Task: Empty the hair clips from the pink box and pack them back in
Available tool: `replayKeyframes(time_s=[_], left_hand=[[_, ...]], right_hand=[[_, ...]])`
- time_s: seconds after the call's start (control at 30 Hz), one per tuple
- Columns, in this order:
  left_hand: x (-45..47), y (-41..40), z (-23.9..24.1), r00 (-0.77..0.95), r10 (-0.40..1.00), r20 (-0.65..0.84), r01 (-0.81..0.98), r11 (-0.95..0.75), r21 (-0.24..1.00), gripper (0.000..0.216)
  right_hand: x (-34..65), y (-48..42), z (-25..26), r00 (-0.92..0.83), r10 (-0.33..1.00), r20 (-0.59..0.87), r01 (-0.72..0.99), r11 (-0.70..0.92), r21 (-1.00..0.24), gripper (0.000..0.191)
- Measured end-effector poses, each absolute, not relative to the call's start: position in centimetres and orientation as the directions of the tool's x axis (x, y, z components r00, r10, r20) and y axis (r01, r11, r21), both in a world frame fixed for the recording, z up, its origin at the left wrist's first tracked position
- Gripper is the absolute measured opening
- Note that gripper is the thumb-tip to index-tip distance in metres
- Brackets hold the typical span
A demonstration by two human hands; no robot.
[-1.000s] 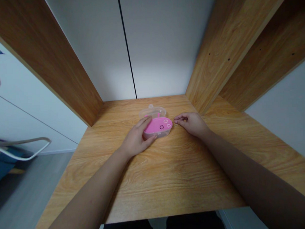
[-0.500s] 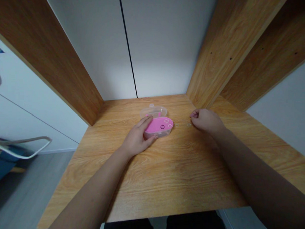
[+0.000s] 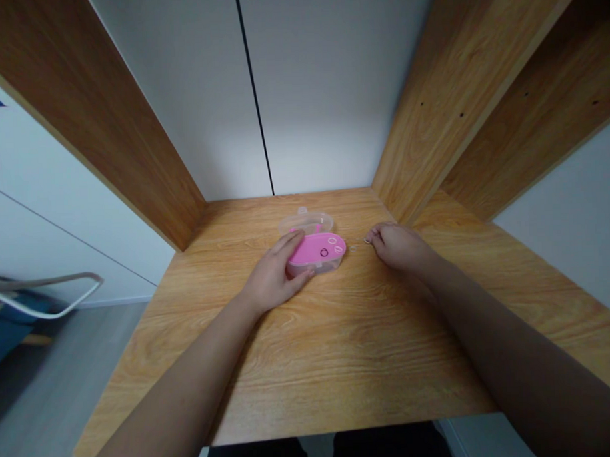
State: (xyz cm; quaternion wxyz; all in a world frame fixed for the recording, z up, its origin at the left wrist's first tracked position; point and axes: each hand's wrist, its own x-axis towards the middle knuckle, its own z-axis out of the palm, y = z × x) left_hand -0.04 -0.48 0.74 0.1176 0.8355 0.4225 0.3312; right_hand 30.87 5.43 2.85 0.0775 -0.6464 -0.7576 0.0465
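A clear plastic box (image 3: pixel 322 267) with a pink insert (image 3: pixel 310 249) sits on the table, its see-through lid (image 3: pixel 307 222) swung open at the back. My left hand (image 3: pixel 272 273) grips the box's left end, thumb at the front and fingers over the pink top. A dark ring (image 3: pixel 324 253) and a few pale rings (image 3: pixel 332 241) lie on the pink surface. To the right, my right hand (image 3: pixel 396 246) pinches a small pale ring (image 3: pixel 367 241) at its fingertips. Another faint ring (image 3: pixel 353 249) lies on the wood between box and hand.
The wooden table (image 3: pixel 309 361) has a white panel (image 3: pixel 320 94) behind it and wooden uprights (image 3: pixel 431 111) on both sides. At the far left, a pale cable (image 3: pixel 62 310) hangs beside a blue object (image 3: pixel 13 325) near the floor.
My right hand has moved slightly left and now has a small ring at its fingertips; the ring that lay near it on the table has been picked up. My left hand stays on the box.
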Motion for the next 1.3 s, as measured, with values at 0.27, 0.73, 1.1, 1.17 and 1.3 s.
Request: replayKeyframes(time_s=[0.27, 0.73, 1.1, 1.17, 1.3], left_hand=[[0.0, -0.5, 0.8, 0.431, 0.777, 0.459, 0.620, -0.625, 0.475, 0.074], [0.0, -0.4, 0.7, 0.426, 0.778, 0.461, 0.620, -0.623, 0.477, 0.074], [0.0, -0.5, 0.8, 0.432, 0.776, 0.459, 0.623, -0.625, 0.470, 0.074], [0.0, -0.4, 0.8, 0.431, 0.776, 0.460, 0.622, -0.625, 0.472, 0.074], [0.0, -0.4, 0.8, 0.428, 0.776, 0.462, 0.614, -0.626, 0.481, 0.074]], right_hand=[[28.6, 4.4, 2.9, -0.314, 0.938, 0.147, 0.908, 0.341, -0.242, 0.017], [28.4, 4.4, 2.6, -0.277, 0.948, 0.157, 0.932, 0.305, -0.198, 0.020], [28.1, 4.1, 2.6, -0.202, 0.977, 0.074, 0.946, 0.214, -0.245, 0.018], [28.1, 4.1, 2.5, -0.217, 0.972, 0.088, 0.944, 0.232, -0.233, 0.018], [28.1, 4.1, 2.5, -0.252, 0.961, 0.114, 0.934, 0.273, -0.231, 0.018]])
